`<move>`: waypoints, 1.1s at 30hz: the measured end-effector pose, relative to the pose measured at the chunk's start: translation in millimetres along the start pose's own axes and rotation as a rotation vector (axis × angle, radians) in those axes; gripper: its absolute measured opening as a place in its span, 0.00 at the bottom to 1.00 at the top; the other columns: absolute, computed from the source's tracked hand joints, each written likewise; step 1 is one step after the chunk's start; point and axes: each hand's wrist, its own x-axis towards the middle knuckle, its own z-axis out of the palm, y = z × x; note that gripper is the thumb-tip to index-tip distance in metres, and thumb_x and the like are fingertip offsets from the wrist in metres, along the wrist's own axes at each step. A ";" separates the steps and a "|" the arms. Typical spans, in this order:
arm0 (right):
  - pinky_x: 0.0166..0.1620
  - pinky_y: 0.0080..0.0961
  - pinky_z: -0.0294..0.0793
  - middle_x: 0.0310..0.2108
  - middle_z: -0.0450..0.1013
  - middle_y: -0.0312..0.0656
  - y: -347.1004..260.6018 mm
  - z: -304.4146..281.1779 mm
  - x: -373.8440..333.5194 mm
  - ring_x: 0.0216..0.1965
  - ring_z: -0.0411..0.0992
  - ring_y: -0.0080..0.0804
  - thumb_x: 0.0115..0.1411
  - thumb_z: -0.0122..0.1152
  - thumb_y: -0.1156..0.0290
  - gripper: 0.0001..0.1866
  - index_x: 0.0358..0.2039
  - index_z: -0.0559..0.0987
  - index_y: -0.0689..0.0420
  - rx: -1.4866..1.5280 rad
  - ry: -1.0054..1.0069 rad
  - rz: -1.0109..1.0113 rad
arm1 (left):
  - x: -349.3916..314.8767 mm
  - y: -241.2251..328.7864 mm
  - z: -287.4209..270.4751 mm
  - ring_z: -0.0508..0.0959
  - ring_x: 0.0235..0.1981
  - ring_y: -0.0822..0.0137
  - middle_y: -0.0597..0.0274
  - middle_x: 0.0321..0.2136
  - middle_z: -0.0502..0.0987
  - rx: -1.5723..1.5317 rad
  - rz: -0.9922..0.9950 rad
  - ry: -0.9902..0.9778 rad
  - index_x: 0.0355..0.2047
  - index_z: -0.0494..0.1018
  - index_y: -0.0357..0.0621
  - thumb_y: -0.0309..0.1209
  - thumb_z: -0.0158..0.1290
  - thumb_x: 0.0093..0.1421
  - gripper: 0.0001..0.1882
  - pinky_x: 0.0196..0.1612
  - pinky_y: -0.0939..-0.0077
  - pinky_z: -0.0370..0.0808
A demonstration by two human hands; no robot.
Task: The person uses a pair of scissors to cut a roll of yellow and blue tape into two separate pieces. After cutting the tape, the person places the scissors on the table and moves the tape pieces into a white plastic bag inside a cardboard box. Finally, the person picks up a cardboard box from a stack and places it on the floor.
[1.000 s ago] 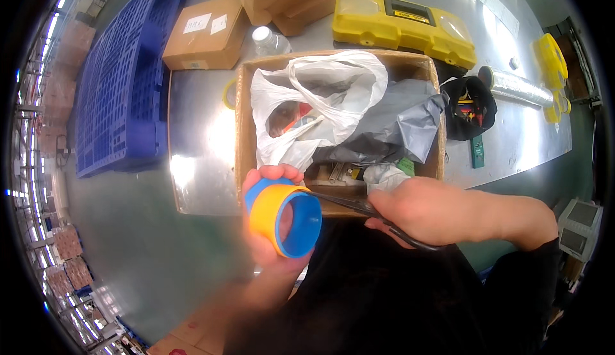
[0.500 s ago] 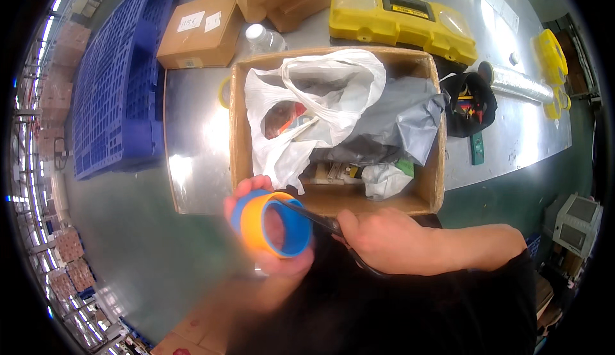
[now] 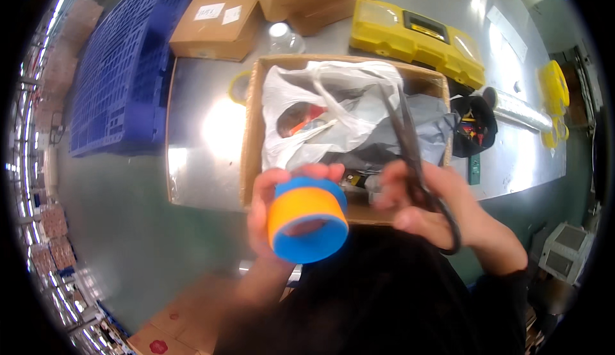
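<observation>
Left hand (image 3: 261,217): fingers curled around the ring, gripping it.
Ring (image 3: 306,204): blue and orange, within the left fingers, left of the right fingers, hollow end toward the wearer.
Box (image 3: 364,214): beyond both hands' fingers.
Scissors (image 3: 410,145): blades slightly parted, long axis pointing away, apart from the ring.
Right hand (image 3: 458,196): blurred fingers half bent around the handles.
</observation>
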 end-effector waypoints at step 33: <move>0.34 0.24 0.72 0.26 0.74 0.42 0.3 13.3 9.4 0.28 0.73 0.29 0.50 0.75 0.60 0.28 0.46 0.76 0.61 -0.088 -0.085 -0.016 | -14.3 15.4 5.7 0.77 0.45 0.52 0.54 0.45 0.73 1.681 0.506 -0.483 0.59 0.51 0.44 0.41 0.73 0.41 0.51 0.56 0.46 0.67</move>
